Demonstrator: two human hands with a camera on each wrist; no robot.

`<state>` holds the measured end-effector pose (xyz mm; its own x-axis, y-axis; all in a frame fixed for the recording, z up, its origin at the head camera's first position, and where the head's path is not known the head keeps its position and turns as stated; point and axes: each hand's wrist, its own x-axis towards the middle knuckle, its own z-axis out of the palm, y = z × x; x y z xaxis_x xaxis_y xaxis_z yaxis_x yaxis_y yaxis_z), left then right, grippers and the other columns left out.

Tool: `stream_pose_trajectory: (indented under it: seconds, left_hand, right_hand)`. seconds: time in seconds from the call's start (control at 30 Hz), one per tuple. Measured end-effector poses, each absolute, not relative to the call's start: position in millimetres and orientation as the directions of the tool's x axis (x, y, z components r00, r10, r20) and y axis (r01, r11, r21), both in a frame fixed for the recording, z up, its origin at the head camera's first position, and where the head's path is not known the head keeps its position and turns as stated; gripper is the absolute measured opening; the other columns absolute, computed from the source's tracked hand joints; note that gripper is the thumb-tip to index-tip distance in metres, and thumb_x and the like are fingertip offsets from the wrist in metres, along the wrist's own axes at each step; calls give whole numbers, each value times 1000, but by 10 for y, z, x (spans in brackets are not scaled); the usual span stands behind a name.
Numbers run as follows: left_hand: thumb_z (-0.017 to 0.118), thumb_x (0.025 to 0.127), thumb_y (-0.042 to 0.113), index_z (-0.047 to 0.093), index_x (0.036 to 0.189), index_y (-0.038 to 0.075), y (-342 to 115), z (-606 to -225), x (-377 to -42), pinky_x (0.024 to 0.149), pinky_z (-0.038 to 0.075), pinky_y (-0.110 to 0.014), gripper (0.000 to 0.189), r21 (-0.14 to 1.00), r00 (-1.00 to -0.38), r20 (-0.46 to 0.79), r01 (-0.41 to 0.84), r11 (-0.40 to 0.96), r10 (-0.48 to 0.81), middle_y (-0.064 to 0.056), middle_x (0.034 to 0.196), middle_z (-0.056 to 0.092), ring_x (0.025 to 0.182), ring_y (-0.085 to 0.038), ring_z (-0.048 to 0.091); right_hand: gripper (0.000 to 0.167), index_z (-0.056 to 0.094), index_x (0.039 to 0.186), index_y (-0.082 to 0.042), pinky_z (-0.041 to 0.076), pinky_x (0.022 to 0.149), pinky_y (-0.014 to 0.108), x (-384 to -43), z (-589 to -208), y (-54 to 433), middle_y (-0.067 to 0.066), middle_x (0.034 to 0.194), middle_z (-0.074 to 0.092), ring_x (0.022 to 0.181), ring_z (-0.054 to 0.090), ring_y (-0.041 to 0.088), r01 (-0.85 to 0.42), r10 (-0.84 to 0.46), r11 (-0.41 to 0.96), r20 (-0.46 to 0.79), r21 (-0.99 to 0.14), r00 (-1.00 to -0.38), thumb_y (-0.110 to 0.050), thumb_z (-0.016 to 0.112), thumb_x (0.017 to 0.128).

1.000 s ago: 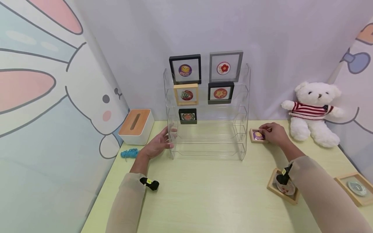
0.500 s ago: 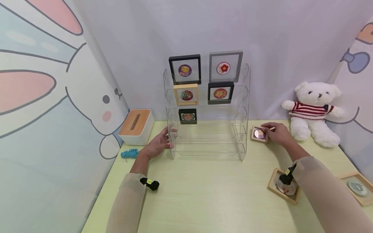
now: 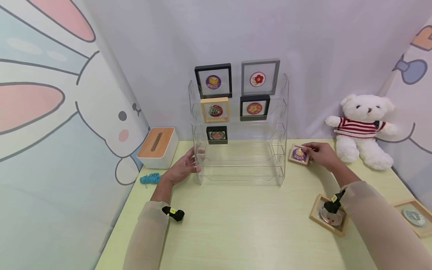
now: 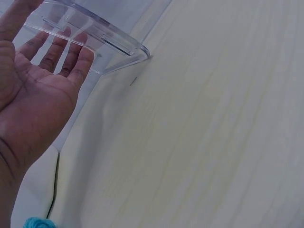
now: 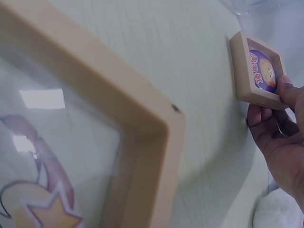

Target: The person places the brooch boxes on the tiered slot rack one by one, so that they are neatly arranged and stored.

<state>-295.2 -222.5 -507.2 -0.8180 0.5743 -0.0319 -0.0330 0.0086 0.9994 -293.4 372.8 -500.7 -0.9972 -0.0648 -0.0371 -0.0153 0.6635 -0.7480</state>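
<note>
The small wooden frame [image 3: 299, 154], which contains a purple round badge, is located to the right of the clear rack [image 3: 243, 166] and near its lower front corner. The right hand [image 3: 321, 155] holds this frame at the near-right corner, with the thumb on the front rim and the fingers at the edge below; the frame is tilted, and whether it touches the table [image 3: 229, 225] cannot be told. The left hand [image 3: 181, 167] is at the left side panel of the rack, with fingers extended and spread and the thumb apart; it grips nothing, and contact with the panel cannot be confirmed. The rack stands upright and bears five frames. Top tier: a large black frame [image 3: 213, 81] at left and a grey frame [image 3: 260, 77] at right. Second tier: a light wood frame [image 3: 215, 110] at left and a black star frame [image 3: 255, 108] at right. Third tier: a small black frame [image 3: 217, 135] at left. A white teddy bear [image 3: 362, 129] in a striped top sits beyond the right hand. A larger wooden frame [image 3: 329, 220] lies partly beneath the right forearm; another wooden frame [image 3: 414, 217] lies at the right edge. A tissue box [image 3: 157, 146] and blue yarn [image 3: 150, 178] are positioned left of the rack.
</note>
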Motion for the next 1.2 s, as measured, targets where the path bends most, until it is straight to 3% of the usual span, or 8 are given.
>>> stream_pose_trajectory:
  seconds: [0.17,0.3,0.63,0.93,1.2]
  left_hand:
    - [62,101,-12,9,179,25,-2230,-5075,-2956,132,23,-62,101,1000,-818,-29,-21,20,574,-13,178,25,158,-27,33]
    - [63,102,-11,8,179,23,-2230,-5081,-2965,132,24,-62,101,1000,-817,-23,-14,20,577,-13,178,25,156,-25,34]
    - [59,100,-15,10,179,25,-2214,-5056,-2953,133,21,-64,101,999,-825,-37,-34,16,563,-14,178,24,159,-32,30]
    - [61,101,-14,14,178,28,-2208,-5069,-2954,134,20,-64,100,999,-828,-52,-51,18,559,-11,178,26,160,-29,31]
    - [61,100,-14,12,178,25,-2215,-5076,-2955,134,19,-66,100,999,-824,-44,-44,12,565,-14,179,24,159,-31,30]
  right_hand:
    - [51,66,142,11,54,65,27,-2926,-4981,3709,31,119,74,81,65,5,-9,-55,641,-34,-768,-998,-31,58,116]
    - [50,67,143,10,58,70,26,-2924,-4958,3700,28,120,76,84,66,1,-5,-37,613,-22,-790,-999,-30,61,115]
    - [43,62,147,12,62,75,26,-2898,-4795,3670,25,121,79,84,74,0,-5,-40,526,-19,-850,-999,-16,59,115]
    - [48,62,150,9,59,75,21,-2893,-4681,3777,-23,99,77,85,74,-2,-46,-54,520,21,-853,-998,-24,60,115]
    - [48,65,148,6,53,68,22,-2804,-4371,3823,-32,96,73,86,73,-6,-84,-39,538,75,-839,-996,-27,63,114]
